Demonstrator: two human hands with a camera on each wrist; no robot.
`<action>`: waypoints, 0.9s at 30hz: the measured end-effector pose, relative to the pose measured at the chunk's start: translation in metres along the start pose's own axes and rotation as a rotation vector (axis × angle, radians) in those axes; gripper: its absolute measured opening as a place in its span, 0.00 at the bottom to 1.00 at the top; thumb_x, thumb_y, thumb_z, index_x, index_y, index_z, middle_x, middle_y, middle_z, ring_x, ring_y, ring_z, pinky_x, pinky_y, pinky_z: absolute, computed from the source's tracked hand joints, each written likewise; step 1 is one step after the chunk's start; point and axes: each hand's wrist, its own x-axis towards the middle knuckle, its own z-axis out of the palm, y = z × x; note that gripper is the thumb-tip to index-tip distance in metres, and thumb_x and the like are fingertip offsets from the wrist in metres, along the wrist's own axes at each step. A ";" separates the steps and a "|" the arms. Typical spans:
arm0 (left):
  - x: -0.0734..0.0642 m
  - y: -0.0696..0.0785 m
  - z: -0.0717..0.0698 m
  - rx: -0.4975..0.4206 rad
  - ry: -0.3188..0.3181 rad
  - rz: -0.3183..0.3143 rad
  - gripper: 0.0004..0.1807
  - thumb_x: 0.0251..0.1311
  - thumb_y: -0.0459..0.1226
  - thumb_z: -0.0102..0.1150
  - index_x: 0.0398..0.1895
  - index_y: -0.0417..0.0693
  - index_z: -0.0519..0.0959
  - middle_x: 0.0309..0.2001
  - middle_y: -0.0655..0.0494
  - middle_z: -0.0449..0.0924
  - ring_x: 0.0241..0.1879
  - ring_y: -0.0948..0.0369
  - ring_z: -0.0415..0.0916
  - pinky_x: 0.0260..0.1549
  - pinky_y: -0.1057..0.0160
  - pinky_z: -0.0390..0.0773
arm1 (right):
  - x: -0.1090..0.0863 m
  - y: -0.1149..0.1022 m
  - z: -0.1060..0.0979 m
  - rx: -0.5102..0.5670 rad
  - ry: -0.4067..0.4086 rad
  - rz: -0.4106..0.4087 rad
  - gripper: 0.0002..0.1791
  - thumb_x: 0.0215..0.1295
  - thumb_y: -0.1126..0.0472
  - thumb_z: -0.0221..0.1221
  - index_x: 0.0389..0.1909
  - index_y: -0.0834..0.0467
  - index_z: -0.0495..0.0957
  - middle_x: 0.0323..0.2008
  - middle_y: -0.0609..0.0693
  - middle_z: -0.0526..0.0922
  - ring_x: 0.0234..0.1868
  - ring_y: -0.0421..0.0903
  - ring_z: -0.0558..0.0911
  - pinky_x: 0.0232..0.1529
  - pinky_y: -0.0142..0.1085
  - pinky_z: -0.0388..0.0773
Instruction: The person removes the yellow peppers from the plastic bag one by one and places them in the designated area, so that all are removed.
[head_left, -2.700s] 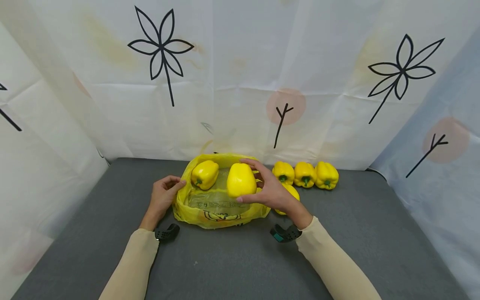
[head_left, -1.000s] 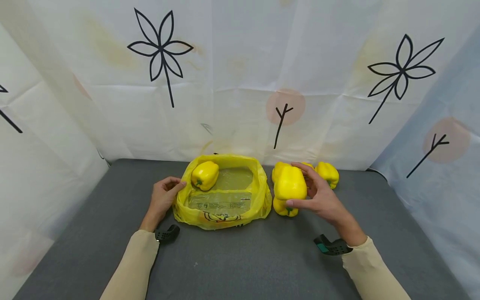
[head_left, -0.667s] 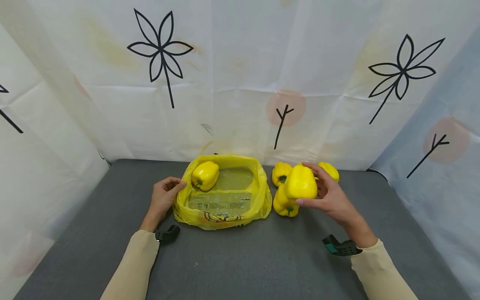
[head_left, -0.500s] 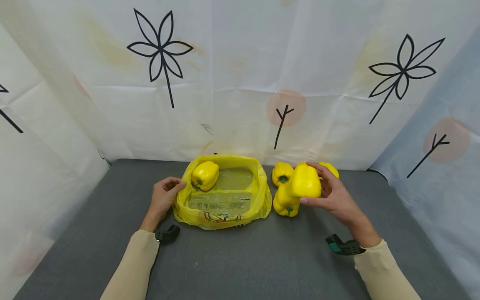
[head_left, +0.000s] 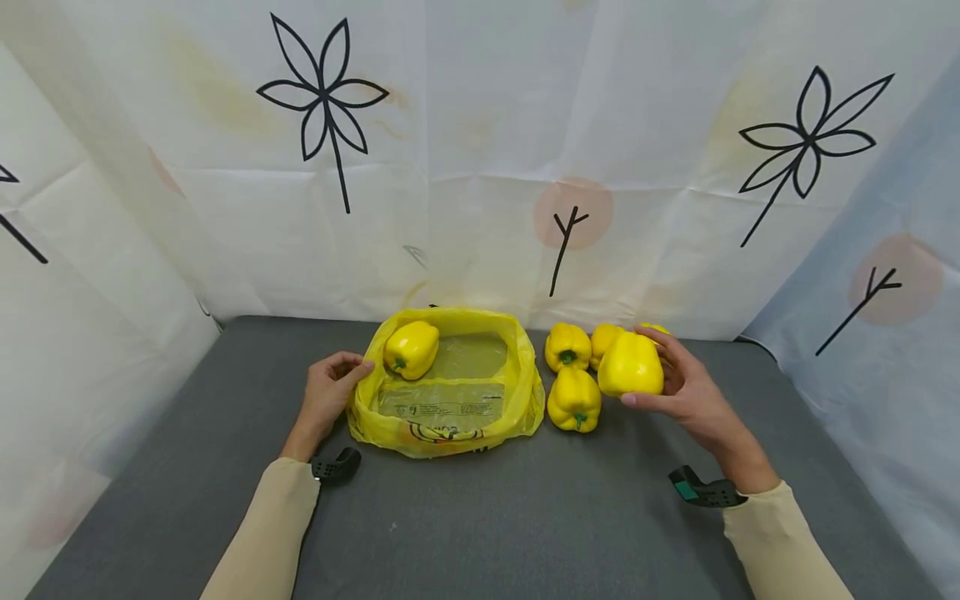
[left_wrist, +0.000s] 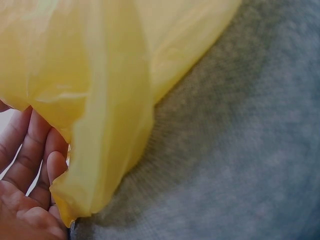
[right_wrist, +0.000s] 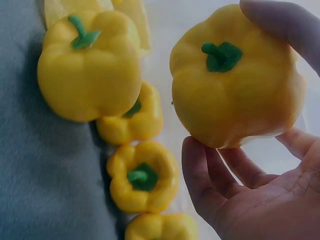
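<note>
My right hand (head_left: 693, 396) grips a yellow bell pepper (head_left: 631, 365) between thumb and fingers, above the table and right of the bag. In the right wrist view its green stem faces the camera. At the left rim of a yellow plastic bag (head_left: 450, 442), my left hand (head_left: 330, 396) holds the edge. The left wrist view shows the bag's film (left_wrist: 110, 110) partly hiding the fingers (left_wrist: 35, 135). Inside the open bag, at the back left, lies another bell pepper (head_left: 412, 350). A front bell pepper (head_left: 574, 400) stands just right of the bag.
Behind the held pepper a row of bell peppers (head_left: 567, 346) stands along the back of the grey table (head_left: 480, 533), partly hidden by the right hand. A white printed cloth (head_left: 480, 167) hangs around the back and sides.
My right hand has carried the bell pepper from over the bag rightward, past the front pepper, which now shows whole. My left hand has stayed at the bag's rim.
</note>
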 end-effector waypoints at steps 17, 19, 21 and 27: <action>-0.001 0.004 0.001 0.013 0.008 -0.009 0.14 0.70 0.33 0.62 0.46 0.25 0.79 0.37 0.51 0.80 0.35 0.65 0.76 0.36 0.71 0.77 | -0.008 0.022 -0.012 0.024 0.012 0.138 0.49 0.66 0.67 0.67 0.81 0.53 0.49 0.74 0.63 0.53 0.60 0.42 0.70 0.49 0.29 0.77; -0.001 0.004 0.001 0.015 0.007 -0.005 0.14 0.70 0.33 0.62 0.46 0.25 0.79 0.37 0.51 0.80 0.35 0.65 0.76 0.37 0.71 0.77 | -0.008 0.026 -0.013 0.023 0.009 0.161 0.49 0.66 0.66 0.67 0.81 0.52 0.48 0.74 0.63 0.53 0.61 0.44 0.69 0.50 0.28 0.77; -0.001 0.004 0.001 0.021 0.008 -0.002 0.14 0.70 0.33 0.62 0.46 0.25 0.79 0.37 0.51 0.80 0.35 0.65 0.76 0.37 0.71 0.77 | -0.009 0.030 -0.013 0.024 0.004 0.177 0.49 0.67 0.65 0.67 0.81 0.52 0.48 0.75 0.63 0.52 0.63 0.47 0.68 0.50 0.28 0.76; -0.001 0.003 0.001 0.029 0.013 -0.003 0.14 0.70 0.33 0.61 0.46 0.25 0.79 0.37 0.51 0.80 0.35 0.65 0.76 0.37 0.71 0.77 | -0.008 0.041 -0.014 0.032 -0.005 0.214 0.50 0.67 0.64 0.67 0.81 0.53 0.46 0.76 0.65 0.50 0.68 0.63 0.63 0.51 0.31 0.76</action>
